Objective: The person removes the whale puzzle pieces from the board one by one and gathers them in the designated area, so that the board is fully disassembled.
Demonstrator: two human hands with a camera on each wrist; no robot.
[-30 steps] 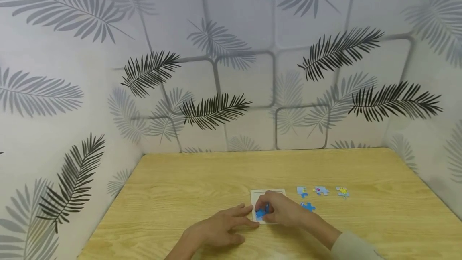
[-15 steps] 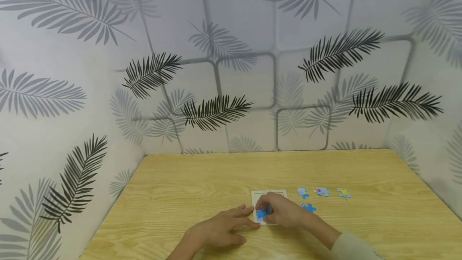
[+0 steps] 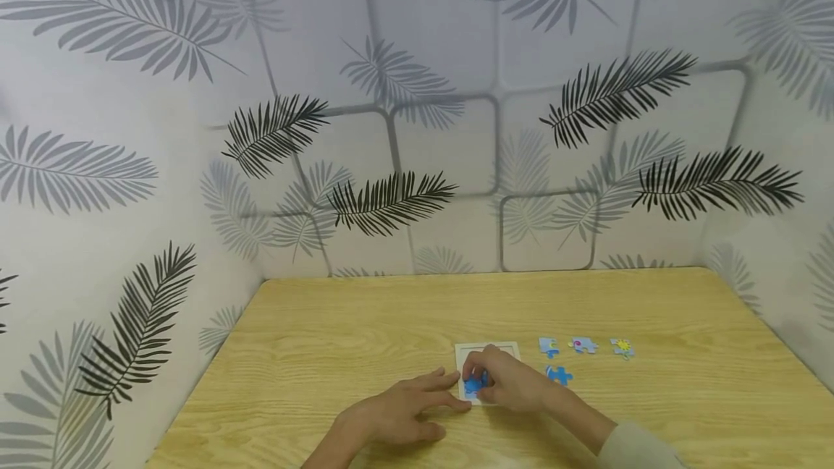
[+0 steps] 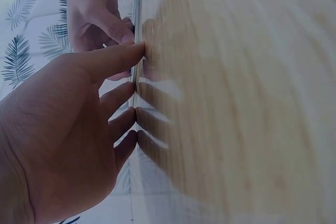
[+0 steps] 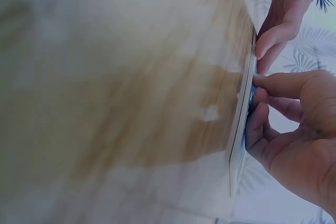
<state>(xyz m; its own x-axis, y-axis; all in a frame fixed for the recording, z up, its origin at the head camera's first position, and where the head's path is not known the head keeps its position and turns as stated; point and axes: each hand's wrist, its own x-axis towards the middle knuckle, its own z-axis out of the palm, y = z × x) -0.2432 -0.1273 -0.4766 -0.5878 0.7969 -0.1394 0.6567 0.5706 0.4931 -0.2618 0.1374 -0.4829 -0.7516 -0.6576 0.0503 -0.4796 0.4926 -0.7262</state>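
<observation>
A small square puzzle frame (image 3: 511, 347) with a pale border lies on the table, and blue puzzle pieces (image 3: 472, 386) show in its near left part. Over them my right hand (image 3: 511, 381) bends its fingers and thumb down, pinching a blue puzzle piece (image 3: 485, 377) that the fingers largely cover. On the frame's left side rests my left hand (image 3: 407, 407), fingers spread and fairly straight, fingertips at the border. The left wrist view has the left hand (image 4: 68, 129) touching the frame's thin edge. In the right wrist view, the right hand's fingertips (image 5: 258, 81) meet blue on the frame.
Right of the frame lie several loose jigsaw pieces: a light blue one (image 3: 549, 346), one with a pink swirl (image 3: 583, 344), one with a yellow sun (image 3: 622, 347) and a darker blue one (image 3: 559, 375). A leaf-patterned wall (image 3: 456, 237) stands behind the wooden table (image 3: 326, 331).
Both hands keep nearly the same place at the frame. The head view has shifted very slightly; the loose pieces lie as before.
</observation>
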